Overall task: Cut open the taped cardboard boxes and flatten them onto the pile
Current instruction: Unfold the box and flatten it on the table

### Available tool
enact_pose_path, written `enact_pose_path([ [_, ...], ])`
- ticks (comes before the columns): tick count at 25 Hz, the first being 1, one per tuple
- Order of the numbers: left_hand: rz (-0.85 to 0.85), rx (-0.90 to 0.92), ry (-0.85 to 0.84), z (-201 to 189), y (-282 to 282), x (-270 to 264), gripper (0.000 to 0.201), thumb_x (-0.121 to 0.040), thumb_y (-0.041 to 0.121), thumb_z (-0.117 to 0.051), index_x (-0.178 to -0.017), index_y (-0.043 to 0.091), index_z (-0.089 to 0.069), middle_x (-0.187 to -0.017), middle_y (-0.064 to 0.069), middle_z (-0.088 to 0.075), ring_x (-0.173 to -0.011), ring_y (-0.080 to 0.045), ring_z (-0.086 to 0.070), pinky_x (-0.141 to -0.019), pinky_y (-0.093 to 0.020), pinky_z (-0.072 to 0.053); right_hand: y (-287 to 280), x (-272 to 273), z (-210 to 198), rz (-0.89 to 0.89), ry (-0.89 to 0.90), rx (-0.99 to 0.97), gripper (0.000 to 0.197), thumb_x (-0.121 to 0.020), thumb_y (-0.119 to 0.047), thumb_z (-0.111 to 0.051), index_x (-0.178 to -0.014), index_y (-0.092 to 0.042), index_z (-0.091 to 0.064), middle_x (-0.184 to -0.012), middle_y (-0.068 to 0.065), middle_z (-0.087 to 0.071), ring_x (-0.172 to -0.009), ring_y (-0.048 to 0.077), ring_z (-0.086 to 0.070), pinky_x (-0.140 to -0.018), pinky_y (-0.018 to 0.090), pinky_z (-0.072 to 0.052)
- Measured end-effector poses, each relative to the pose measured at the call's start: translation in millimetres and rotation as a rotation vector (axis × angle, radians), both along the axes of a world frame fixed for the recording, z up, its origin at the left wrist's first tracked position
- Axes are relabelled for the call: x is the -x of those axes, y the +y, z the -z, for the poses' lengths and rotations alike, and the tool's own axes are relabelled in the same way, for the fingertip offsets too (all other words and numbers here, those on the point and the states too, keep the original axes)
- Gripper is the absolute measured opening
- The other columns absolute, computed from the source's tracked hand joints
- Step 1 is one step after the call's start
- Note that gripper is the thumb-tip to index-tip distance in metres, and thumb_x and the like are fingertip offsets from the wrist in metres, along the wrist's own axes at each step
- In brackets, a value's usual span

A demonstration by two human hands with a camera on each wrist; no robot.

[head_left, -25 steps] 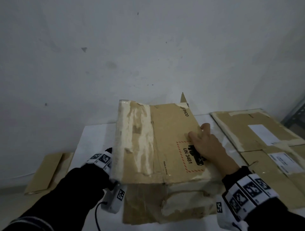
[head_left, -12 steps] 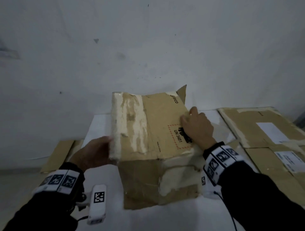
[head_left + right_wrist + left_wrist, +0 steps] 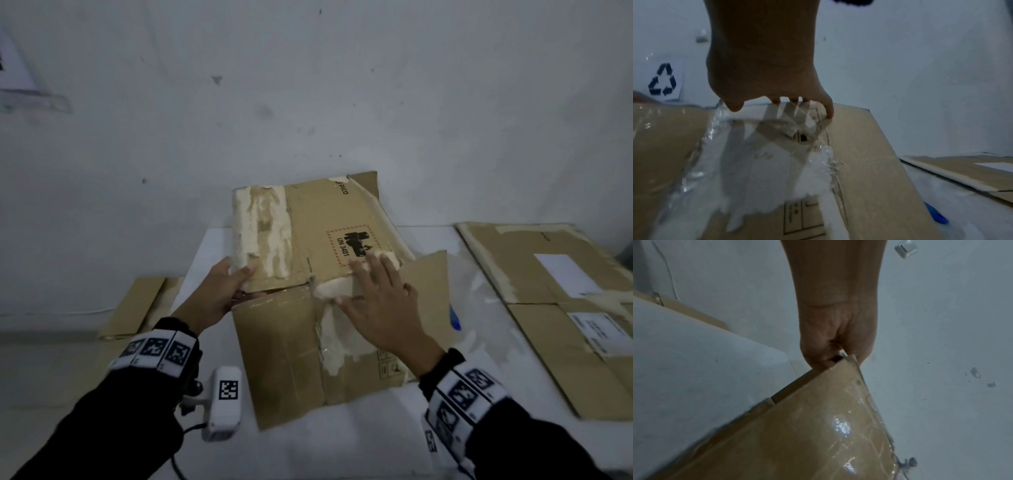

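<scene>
A brown cardboard box (image 3: 318,246) with torn white tape and a "UN 3481" label lies collapsed almost flat on the white table (image 3: 342,445). Its near flaps (image 3: 284,356) are spread toward me. My left hand (image 3: 222,291) grips the box's near-left corner, thumb on top; the left wrist view shows that hand (image 3: 834,340) pinching the corner of the cardboard (image 3: 818,426). My right hand (image 3: 380,308) lies flat with spread fingers on the taped seam, pressing down. In the right wrist view its fingertips (image 3: 828,112) touch the glossy tape on the box (image 3: 869,154).
A pile of flattened boxes (image 3: 555,291) lies at the right, also seen as cardboard (image 3: 966,170). A blue object (image 3: 455,318) pokes out beside the box's right flap. Flat cardboard (image 3: 137,305) sits lower left off the table. A white wall rises behind.
The box has gone from standing upright to collapsed nearly flat. My right hand slid from the label down to the taped seam, and my left hand moved onto the near-left corner.
</scene>
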State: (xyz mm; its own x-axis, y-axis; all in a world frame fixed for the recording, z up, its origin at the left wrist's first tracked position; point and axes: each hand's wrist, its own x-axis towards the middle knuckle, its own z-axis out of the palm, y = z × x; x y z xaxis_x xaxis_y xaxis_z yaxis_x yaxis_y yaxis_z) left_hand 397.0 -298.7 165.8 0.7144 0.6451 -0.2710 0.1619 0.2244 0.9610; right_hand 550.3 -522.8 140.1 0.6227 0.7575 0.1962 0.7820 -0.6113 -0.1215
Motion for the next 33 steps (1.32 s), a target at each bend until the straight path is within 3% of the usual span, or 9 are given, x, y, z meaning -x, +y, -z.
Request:
enact_pose_path([
  [7,0.030,-0.115,0.155,3,28,-37,0.026,-0.099,0.025,-0.048,-0.123,0.015,-0.042,-0.072,-0.009,-0.054,-0.038,-0.006,-0.049,-0.040,-0.017,-0.043,39,-21,34,0.047,0.049,0.108,0.059,-0.092,-0.059,-0.028,-0.143,-0.030,-0.023,-0.154,0.007,-0.020,-0.141,0.027,-0.020,-0.099,0.054,-0.034],
  [15,0.144,-0.235,0.263,105,55,-75,0.029,-0.099,0.027,-0.046,-0.122,0.009,-0.049,-0.077,-0.007,-0.055,-0.041,-0.010,-0.052,-0.042,-0.022,-0.045,48,-26,112,0.073,0.294,0.275,0.062,-0.091,-0.059,-0.013,-0.145,-0.030,-0.023,-0.156,0.006,-0.016,-0.144,0.025,-0.015,-0.115,0.055,-0.013],
  [18,0.108,-0.466,0.476,133,55,-89,0.036,-0.099,0.030,-0.046,-0.127,0.008,-0.045,-0.105,-0.014,-0.060,-0.086,-0.029,-0.064,-0.069,-0.032,-0.050,58,-32,128,0.044,0.341,0.298,0.086,-0.074,-0.060,0.010,-0.150,-0.027,-0.014,-0.159,0.007,-0.006,-0.146,0.026,-0.007,-0.115,0.050,-0.010],
  [20,0.084,-0.666,0.768,143,48,-106,0.057,-0.098,0.033,-0.043,-0.141,-0.001,-0.027,-0.137,-0.021,-0.040,-0.125,-0.036,-0.040,-0.098,-0.043,-0.037,74,-44,137,0.045,0.346,0.274,0.085,-0.075,-0.058,0.012,-0.151,-0.025,-0.008,-0.160,0.007,-0.001,-0.147,0.027,-0.002,-0.116,0.048,-0.008],
  [22,0.111,-0.791,0.925,147,42,-123,0.084,-0.094,0.042,-0.044,-0.149,-0.001,0.004,-0.156,-0.022,-0.002,-0.144,-0.035,-0.003,-0.115,-0.049,-0.007,96,-62,143,0.058,0.335,0.227,0.082,-0.079,-0.057,0.008,-0.151,-0.023,-0.011,-0.160,0.008,-0.005,-0.147,0.028,-0.004,-0.117,0.048,-0.010],
  [24,0.143,-1.074,0.798,154,43,-140,0.088,-0.090,0.047,-0.041,-0.150,0.014,0.014,-0.157,-0.020,0.011,-0.145,-0.035,0.009,-0.112,-0.050,0.013,121,-85,148,0.062,0.321,0.182,0.077,-0.082,-0.055,0.001,-0.150,-0.022,-0.017,-0.159,0.008,-0.011,-0.146,0.029,-0.009,-0.116,0.049,-0.011],
  [26,0.322,-1.261,0.639,162,49,-169,0.076,-0.088,0.052,-0.024,-0.151,0.024,0.010,-0.159,-0.014,0.004,-0.146,-0.034,0.005,-0.114,-0.050,0.010,147,-116,150,0.022,0.328,0.161,0.076,-0.083,-0.056,-0.001,-0.150,-0.023,-0.019,-0.159,0.008,-0.011,-0.146,0.028,-0.008,-0.116,0.049,-0.009],
  [29,0.568,-1.209,0.654,175,55,-221,0.068,-0.087,0.051,0.007,-0.150,0.026,0.007,-0.158,0.000,0.014,-0.146,-0.024,0.014,-0.118,-0.045,0.009,178,-164,152,-0.024,0.320,0.155,0.077,-0.081,-0.055,0.000,-0.150,-0.027,-0.017,-0.160,0.004,-0.007,-0.147,0.023,-0.004,-0.116,0.048,-0.006],
  [33,0.380,-1.209,0.648,193,76,-251,0.065,-0.089,0.056,0.000,-0.151,0.036,-0.004,-0.160,0.005,0.002,-0.147,-0.019,0.005,-0.116,-0.044,0.005,165,-237,158,0.128,0.337,0.176,0.061,-0.093,-0.061,-0.016,-0.149,-0.040,-0.008,-0.160,-0.004,0.000,-0.147,0.017,0.003,-0.116,0.046,-0.001],
])
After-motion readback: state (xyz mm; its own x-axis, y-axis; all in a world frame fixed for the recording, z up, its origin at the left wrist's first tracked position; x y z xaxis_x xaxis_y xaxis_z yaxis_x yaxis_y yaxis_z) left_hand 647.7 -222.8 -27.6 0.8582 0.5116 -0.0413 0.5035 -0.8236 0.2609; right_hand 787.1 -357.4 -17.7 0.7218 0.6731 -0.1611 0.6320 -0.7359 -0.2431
